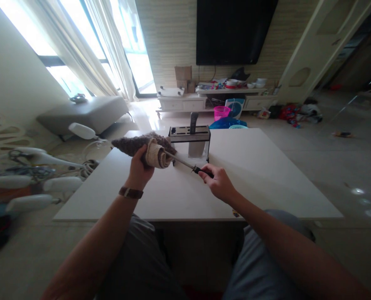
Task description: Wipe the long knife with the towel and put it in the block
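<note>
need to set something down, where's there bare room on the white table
The widest bare patch on the white table lies right of the knife rack, out to the right edge. Another lies between the metal rod and the near edge. Crowded: the rack's left, where the rolled cloth overlaps it in view.

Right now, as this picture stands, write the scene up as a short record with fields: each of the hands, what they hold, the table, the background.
Left hand: grips a rolled, fuzzy cloth, brown and beige
Right hand: grips the black handle of a thin rod
Rod tip: at the cloth's rolled end; whether inside is unclear
Table: white; a holder with an upright black handle stands beyond the hands
Background: dark wall screen, pink basket
</note>
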A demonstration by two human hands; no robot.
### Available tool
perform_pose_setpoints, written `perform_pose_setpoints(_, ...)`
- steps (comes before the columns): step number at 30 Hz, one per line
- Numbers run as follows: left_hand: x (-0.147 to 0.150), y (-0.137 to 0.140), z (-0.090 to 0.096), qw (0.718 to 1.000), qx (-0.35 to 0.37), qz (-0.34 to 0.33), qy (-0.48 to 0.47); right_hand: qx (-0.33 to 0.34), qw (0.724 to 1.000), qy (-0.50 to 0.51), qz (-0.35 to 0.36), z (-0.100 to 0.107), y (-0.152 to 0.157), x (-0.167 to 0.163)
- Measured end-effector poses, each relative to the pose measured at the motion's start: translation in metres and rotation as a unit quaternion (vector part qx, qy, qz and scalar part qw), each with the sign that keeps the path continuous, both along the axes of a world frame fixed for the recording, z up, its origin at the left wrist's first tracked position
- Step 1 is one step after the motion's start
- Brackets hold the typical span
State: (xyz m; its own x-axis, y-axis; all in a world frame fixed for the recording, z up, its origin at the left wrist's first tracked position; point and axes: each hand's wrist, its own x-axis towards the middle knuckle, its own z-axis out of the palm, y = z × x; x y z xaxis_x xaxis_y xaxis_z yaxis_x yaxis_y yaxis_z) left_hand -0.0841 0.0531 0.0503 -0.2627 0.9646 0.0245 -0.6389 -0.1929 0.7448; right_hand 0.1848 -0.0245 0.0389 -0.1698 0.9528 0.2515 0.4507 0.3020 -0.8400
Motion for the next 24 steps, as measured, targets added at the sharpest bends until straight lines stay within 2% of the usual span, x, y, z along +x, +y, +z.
perform_pose_setpoints(6, 0.023, -0.013, -0.009, 0.997, -0.007, -0.069, 0.016, -0.087, 0.987, 0.138, -0.002, -0.005, 0.010, -0.001)
perform_pose_setpoints(10, 0.044, -0.024, -0.017, 0.993, -0.031, -0.114, 0.025, -0.115, 0.980, 0.162, 0.008, -0.007, 0.011, -0.004)
perform_pose_setpoints(17, 0.068, -0.042, -0.030, 0.980, -0.028, -0.186, 0.057, -0.083, 0.990, 0.113, 0.026, -0.011, 0.007, -0.014)
perform_pose_setpoints(24, 0.071, -0.042, -0.032, 0.985, -0.044, -0.156, 0.062, -0.027, 0.998, 0.058, 0.021, -0.012, 0.008, -0.012)
